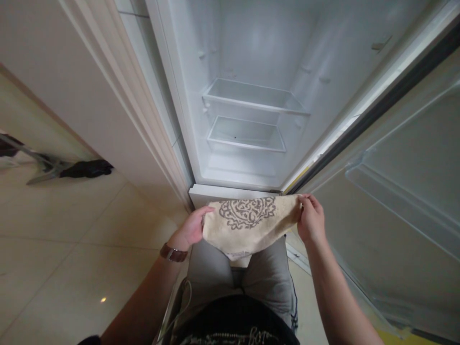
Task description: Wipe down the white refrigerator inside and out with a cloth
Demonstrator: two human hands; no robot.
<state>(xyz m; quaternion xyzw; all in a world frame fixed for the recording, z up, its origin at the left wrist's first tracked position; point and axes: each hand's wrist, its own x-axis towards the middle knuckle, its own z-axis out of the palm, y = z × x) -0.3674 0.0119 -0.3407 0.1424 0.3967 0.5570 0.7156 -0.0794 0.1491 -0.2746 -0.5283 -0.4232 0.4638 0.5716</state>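
Observation:
A cream cloth [251,225] with a dark ornate print is stretched between my two hands, above my lap. My left hand [193,225] pinches its left edge, thumb on top. At the upper right corner, the fingers of my right hand [312,218] are closed on the cloth. Just beyond it stands an open fridge [237,170] with a white interior. Two glass shelves [255,98] sit one above the other inside, and a small dark speck lies on or below the lower one [247,134].
The fridge door [406,201] hangs open at my right, with a clear door bin [395,206] on it. A pale wall with a door frame [143,120] runs close on the left. Beyond it, a dark item [88,168] lies on the tiled floor [89,268].

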